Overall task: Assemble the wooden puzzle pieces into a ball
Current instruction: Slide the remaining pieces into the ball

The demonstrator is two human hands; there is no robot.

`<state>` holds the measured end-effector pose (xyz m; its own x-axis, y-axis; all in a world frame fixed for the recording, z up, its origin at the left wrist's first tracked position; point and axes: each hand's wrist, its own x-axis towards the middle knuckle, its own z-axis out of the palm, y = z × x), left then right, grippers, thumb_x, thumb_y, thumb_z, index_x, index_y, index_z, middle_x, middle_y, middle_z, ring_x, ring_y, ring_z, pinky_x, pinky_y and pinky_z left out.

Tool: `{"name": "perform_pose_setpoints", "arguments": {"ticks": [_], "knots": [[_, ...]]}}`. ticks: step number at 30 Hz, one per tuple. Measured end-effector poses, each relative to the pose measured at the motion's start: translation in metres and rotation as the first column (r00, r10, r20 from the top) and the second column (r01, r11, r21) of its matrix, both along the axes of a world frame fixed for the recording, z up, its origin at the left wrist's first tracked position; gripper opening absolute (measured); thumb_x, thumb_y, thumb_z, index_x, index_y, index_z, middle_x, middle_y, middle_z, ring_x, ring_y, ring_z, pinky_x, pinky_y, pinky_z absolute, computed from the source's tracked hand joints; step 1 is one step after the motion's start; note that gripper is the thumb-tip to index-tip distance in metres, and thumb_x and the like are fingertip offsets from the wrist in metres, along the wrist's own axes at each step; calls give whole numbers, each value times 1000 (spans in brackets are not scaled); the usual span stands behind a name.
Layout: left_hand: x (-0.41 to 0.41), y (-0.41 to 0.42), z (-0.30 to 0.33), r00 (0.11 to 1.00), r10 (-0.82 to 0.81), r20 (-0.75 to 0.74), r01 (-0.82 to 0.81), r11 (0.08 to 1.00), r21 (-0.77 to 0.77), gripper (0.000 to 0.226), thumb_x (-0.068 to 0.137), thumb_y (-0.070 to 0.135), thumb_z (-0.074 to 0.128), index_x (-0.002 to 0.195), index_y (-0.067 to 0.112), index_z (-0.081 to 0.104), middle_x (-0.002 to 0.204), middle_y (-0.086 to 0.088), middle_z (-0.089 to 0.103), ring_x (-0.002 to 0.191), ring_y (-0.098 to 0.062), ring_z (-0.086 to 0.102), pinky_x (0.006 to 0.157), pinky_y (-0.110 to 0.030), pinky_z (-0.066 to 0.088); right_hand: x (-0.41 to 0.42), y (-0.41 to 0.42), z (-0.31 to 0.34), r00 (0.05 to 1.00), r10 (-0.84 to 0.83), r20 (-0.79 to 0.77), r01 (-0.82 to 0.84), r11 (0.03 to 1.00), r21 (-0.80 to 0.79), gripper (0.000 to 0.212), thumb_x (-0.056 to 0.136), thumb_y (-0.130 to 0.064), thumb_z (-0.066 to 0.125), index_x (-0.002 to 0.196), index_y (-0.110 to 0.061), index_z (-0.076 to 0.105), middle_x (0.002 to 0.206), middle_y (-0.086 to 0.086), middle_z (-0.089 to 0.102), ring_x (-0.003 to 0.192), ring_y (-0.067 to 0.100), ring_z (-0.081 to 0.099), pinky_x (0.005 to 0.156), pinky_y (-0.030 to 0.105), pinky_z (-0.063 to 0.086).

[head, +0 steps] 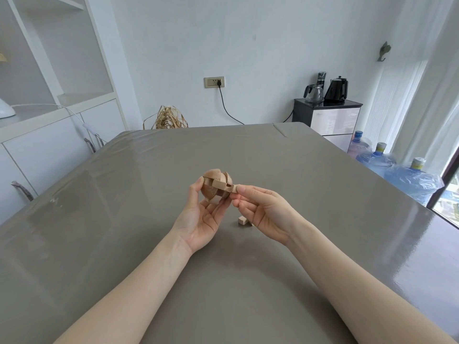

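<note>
Left hand (202, 214) cradles the ball (216, 186), slot facing right; right hand (263, 211) pinches a piece (234, 187) at the slot, seemingly for insertion. Spare piece (243, 220) lies below the fingers.

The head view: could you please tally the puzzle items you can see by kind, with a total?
Partly assembled wooden ball, held in the left hand: 1
Piece pinched by the right hand at the ball's side: 1
Loose piece on the table, partly hidden by the right hand: 1
Total: 3
</note>
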<state>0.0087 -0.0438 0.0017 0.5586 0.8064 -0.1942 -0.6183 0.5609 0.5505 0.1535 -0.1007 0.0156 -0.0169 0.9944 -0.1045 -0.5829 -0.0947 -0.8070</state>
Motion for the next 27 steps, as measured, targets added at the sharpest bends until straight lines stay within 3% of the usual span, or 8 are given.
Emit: {"name": "perform_pose_setpoints", "arguments": {"ticks": [4,7,10,27], "knots": [[2,-2,0,1000,-17,-11,17,1000,-1,51,69,40,64,100,-2,62,88,-14,73,74,-18,72,74,-24,58,-3,0,0,1000,15,-14,-15,1000,-21,14,71,-11,69,82,-2,69,67,6,66,53,9,63,53,13,53],[3,-2,-1,1000,-26,-16,26,1000,4,51,69,40,64,100,-2,62,90,-14,72,75,-18,72,76,-24,58,-5,0,-1,1000,14,-6,-14,999,-31,7,78,-10,67,75,-4,70,64,4,62,49,8,58,49,13,50],[3,-2,-2,999,-19,-25,19,1000,-1,51,68,39,65,98,-2,63,90,-14,72,76,-18,73,75,-24,58,-5,0,-1,999,-3,37,5,999,-37,9,84,-9,64,77,-5,67,62,3,59,46,7,55,47,12,47],[4,0,-6,999,-23,-39,23,1000,-8,52,69,39,66,102,-1,62,96,-13,71,77,-18,73,74,-24,58,-9,2,-6,942,-185,280,181,983,41,20,78,-15,75,80,-8,57,62,4,58,46,13,53,51,23,38]]}}
